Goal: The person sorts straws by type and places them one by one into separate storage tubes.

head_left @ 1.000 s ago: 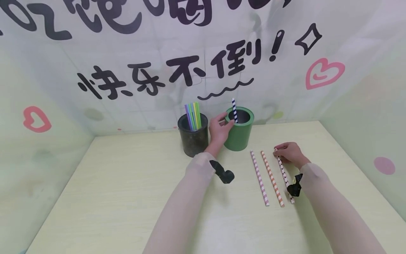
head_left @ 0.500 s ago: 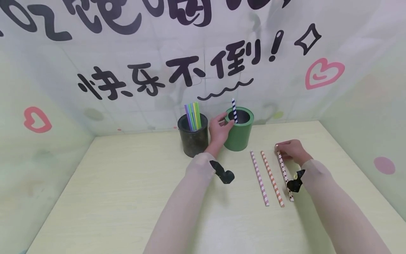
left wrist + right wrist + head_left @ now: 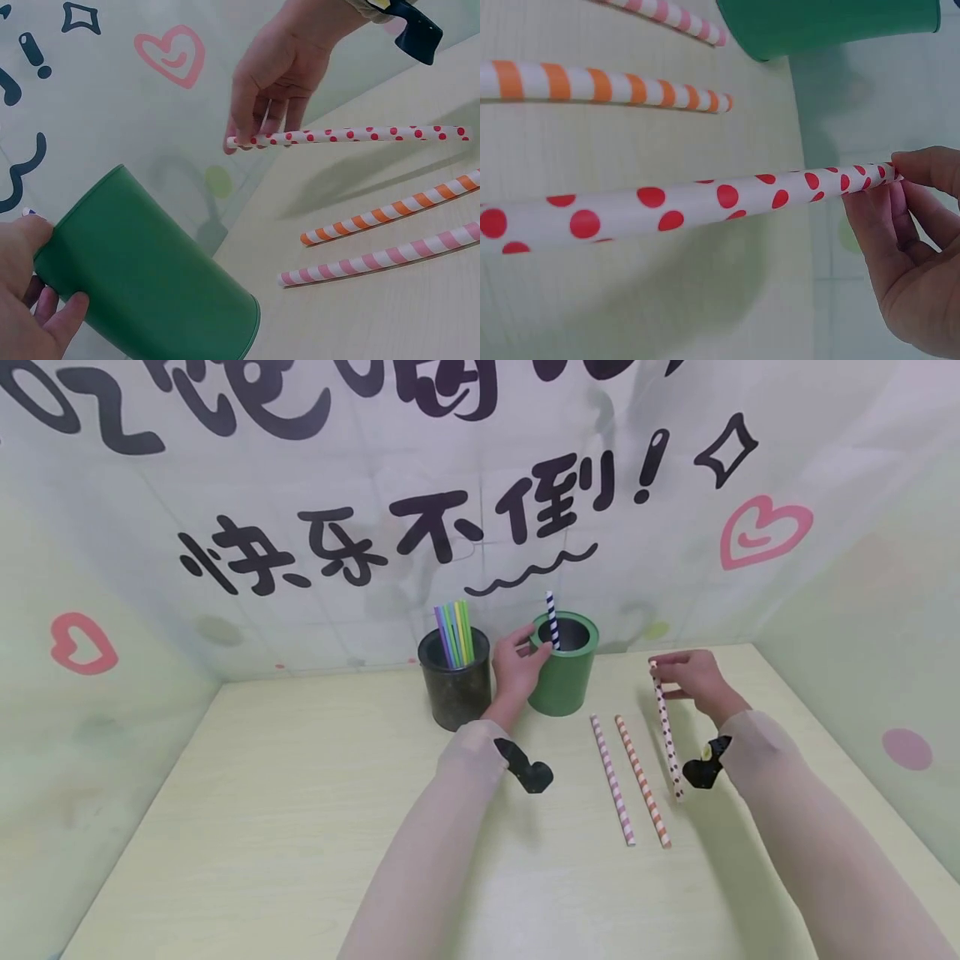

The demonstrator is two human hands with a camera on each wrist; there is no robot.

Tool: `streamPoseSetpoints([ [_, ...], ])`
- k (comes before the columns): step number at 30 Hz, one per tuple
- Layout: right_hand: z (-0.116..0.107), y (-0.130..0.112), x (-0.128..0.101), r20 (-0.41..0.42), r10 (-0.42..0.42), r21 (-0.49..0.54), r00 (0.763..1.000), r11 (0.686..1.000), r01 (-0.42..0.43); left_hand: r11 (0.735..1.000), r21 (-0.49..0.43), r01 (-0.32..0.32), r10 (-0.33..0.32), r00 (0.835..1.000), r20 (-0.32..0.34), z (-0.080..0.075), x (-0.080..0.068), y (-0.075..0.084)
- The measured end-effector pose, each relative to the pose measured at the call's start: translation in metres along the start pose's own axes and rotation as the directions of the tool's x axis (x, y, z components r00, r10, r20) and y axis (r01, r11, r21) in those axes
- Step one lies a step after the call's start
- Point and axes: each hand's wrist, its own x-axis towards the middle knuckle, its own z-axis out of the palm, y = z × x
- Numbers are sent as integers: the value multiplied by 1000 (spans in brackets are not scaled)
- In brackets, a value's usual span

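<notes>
My right hand (image 3: 701, 681) pinches the far end of a white paper straw with red dots (image 3: 727, 196). The straw is off the table, its near end tilted downward. At the rim of a green cup (image 3: 562, 685), my left hand (image 3: 516, 668) grips the left side. A navy-and-white striped straw (image 3: 552, 620) stands inside that cup, its lower part hidden. Between the cup and my right arm lie a pink-striped straw (image 3: 612, 781) and an orange-striped straw (image 3: 643, 782), side by side. Both also show in the left wrist view.
A black cup (image 3: 457, 693) holding several coloured straws (image 3: 456, 635) stands just left of my left hand. Behind the pale wooden table (image 3: 262, 810) hangs a white printed backdrop (image 3: 337, 635) with dark lettering. Side panels border the table left and right.
My right hand has lifted the red-dotted straw off the table and moved it toward the back. My left hand has stayed at the green cup.
</notes>
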Motion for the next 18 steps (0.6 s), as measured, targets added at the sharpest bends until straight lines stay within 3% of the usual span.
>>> streamPoseSetpoints([
  [12,5,-71,8,-96,-128,53,987,990,134,1000,-2,1,-1,1000,-4,1,0,0],
  [18,7,-111,6,-153,-195,110,969,971,213,1000,1,9,-9,1000,-3,1,0,1],
])
